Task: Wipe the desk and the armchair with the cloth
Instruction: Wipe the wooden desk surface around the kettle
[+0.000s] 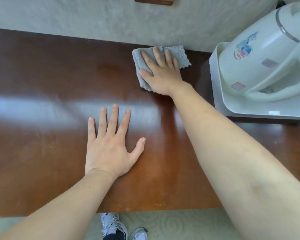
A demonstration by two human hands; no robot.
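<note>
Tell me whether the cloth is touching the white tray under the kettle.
Apart. The head view shows a strip of bare brown desk between the grey cloth and the white tray.

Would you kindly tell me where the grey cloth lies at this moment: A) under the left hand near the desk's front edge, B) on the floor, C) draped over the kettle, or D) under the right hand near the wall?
D: the right hand presses the grey cloth flat on the desk near the wall.
</note>
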